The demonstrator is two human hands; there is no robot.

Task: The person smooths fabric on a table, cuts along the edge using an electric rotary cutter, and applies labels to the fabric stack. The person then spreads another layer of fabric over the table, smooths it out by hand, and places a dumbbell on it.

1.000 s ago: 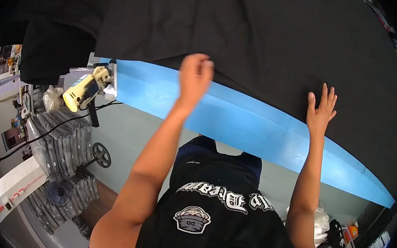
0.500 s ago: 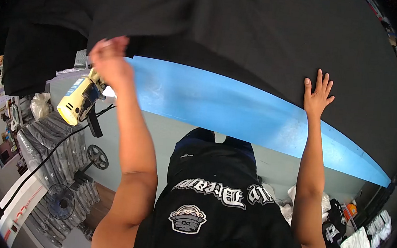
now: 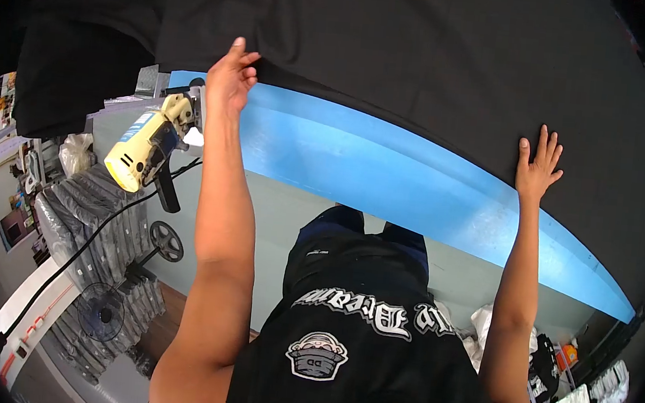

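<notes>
The black cloth [image 3: 442, 58], apparently being smoothed, is spread across the blue surface [image 3: 357, 158]; it is touched by the flat, splayed right hand [image 3: 537, 173]; nothing is visibly held by the loosely open left hand [image 3: 228, 84] near its edge.

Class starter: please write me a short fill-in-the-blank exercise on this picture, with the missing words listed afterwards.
The right hand has its fingers spread on cloth coloured ____.
The table edge is coloured ____.
Of the person's two hands, the cream-bodied machine is nearer the ____ one.

Missing words: black; blue; left.
</notes>
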